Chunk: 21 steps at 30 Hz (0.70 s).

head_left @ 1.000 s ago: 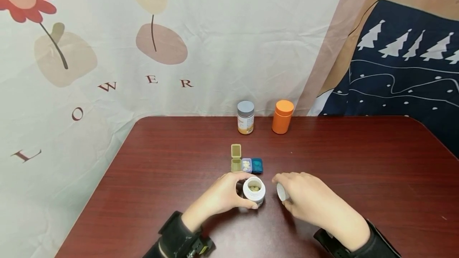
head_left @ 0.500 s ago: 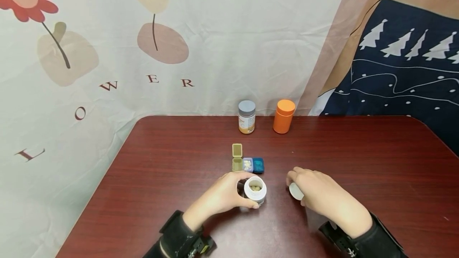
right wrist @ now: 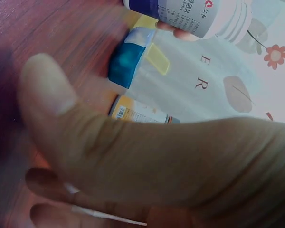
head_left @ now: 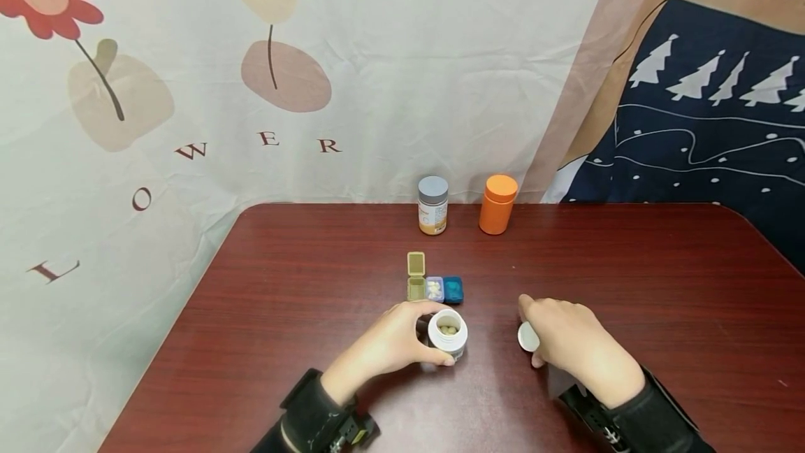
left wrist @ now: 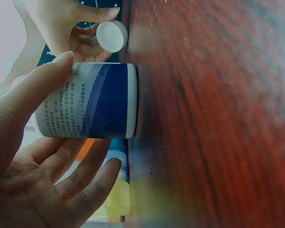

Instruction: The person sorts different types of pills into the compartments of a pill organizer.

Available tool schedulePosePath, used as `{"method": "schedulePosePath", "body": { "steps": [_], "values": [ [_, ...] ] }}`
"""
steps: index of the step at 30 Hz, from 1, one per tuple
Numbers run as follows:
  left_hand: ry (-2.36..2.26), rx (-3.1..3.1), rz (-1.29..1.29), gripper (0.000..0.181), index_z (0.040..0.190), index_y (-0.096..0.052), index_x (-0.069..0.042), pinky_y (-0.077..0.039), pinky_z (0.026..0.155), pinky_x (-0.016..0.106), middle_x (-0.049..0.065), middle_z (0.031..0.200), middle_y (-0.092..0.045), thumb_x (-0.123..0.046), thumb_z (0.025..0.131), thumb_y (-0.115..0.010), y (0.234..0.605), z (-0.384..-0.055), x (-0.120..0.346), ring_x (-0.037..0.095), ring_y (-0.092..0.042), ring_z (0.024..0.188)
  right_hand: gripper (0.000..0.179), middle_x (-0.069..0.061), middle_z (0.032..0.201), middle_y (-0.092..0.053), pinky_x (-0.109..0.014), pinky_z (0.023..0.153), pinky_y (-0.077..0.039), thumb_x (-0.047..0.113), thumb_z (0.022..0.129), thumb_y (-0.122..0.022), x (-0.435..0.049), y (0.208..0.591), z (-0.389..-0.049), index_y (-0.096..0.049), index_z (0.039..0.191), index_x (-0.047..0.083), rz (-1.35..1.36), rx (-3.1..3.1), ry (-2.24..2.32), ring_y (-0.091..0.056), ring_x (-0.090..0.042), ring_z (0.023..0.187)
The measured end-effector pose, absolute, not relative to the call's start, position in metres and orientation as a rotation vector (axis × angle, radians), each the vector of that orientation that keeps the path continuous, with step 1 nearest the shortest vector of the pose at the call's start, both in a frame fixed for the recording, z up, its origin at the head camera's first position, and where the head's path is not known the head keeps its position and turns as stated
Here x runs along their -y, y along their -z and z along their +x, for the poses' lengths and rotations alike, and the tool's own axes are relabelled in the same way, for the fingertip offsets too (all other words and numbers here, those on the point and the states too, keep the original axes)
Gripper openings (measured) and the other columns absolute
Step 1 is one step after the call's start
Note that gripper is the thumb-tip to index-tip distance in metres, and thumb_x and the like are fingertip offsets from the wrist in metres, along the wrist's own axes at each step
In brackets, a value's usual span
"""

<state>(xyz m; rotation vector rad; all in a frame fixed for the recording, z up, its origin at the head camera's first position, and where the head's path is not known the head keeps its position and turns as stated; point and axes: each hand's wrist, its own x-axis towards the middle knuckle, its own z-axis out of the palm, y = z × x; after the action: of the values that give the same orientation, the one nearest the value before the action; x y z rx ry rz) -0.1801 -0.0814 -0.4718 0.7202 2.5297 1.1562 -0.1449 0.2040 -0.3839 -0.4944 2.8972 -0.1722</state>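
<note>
My left hand curls thumb and fingers round an uncapped white pill bottle, which stands upright on the table. Pale greenish tablets show through its mouth, and its label in the left wrist view is white and dark blue. To the right, close over the table, my right hand holds a white bottle cap by its edge. In the left wrist view the cap sits at the right hand's fingers, right by the tabletop. The thumb hides most of the cap in the right wrist view.
Behind the bottle lies a small pill organizer: an olive compartment with its lid raised, a lilac one with pale tablets, and a teal one. Farther back stand a grey-capped bottle and an orange bottle, near the table's back edge.
My right hand has moved to the right, away from the bottle, carrying the cap, which now lies flatter, near the tabletop. The left hand and bottle have stayed in place.
</note>
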Motion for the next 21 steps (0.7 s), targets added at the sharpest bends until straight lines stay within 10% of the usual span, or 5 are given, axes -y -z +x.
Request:
{"method": "schedulePosePath", "body": {
  "steps": [21],
  "values": [
    [-0.831,-2.755,0.784,0.070,0.144,-0.064,-0.039,-0.059,0.094,0.042,-0.023,0.127,-0.073,-0.062,0.084,-0.092,0.460,-0.167,0.079,0.006,-0.072,0.114,0.076,0.006,0.094,-0.069,-0.044,0.063,-0.051,0.045,0.049,-0.112,-0.255,0.475,-0.193,-0.061,0.101,0.022,-0.434,-2.813,0.116,-0.067,-0.019,0.077]
  ]
}}
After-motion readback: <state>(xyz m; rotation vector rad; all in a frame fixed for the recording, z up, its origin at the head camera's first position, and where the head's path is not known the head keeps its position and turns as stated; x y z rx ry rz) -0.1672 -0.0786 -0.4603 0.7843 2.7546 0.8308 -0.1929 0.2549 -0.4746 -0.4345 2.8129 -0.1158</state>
